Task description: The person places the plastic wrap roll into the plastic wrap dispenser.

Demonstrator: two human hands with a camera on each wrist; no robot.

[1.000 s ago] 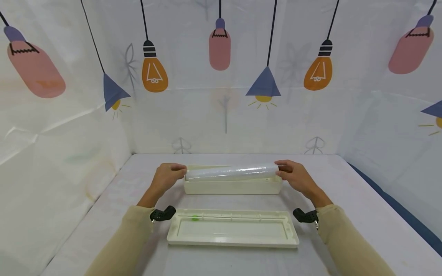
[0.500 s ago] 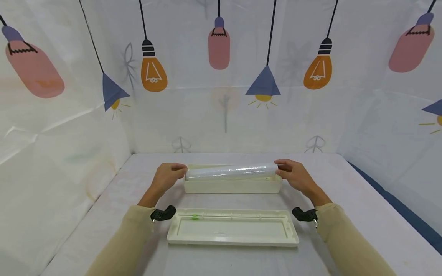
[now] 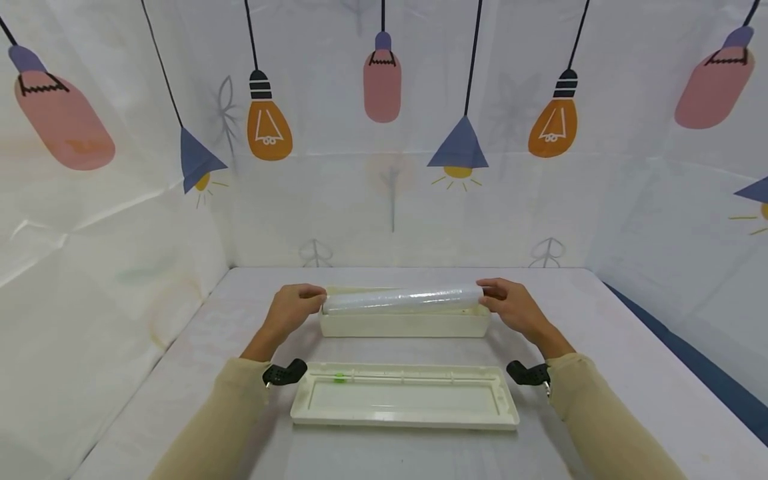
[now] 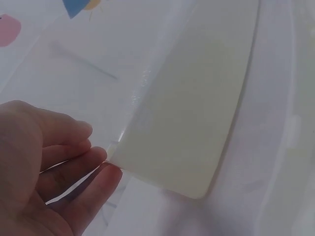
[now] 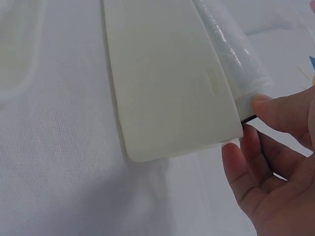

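Note:
A roll of cling film (image 3: 408,299) lies slanted over a long cream box (image 3: 405,326), its right end raised above the rim and its left end lower. My right hand (image 3: 513,307) pinches the raised end. In the right wrist view the thumb (image 5: 280,110) is on the film, and the other fingers curl below it by the box corner. At the opposite end, my left hand (image 3: 292,309) holds the roll's end with bent fingers. The left wrist view has its fingertips (image 4: 112,174) right at the box's corner, where the roll's tip is mostly hidden.
Nearer to me lies the box's cream lid (image 3: 405,405), inner side up, with a slide-cutter rail and small green slider (image 3: 339,378) along its far edge. A white cloth covers the table (image 3: 606,373). Behind stands a lamp-patterned curtain (image 3: 336,207).

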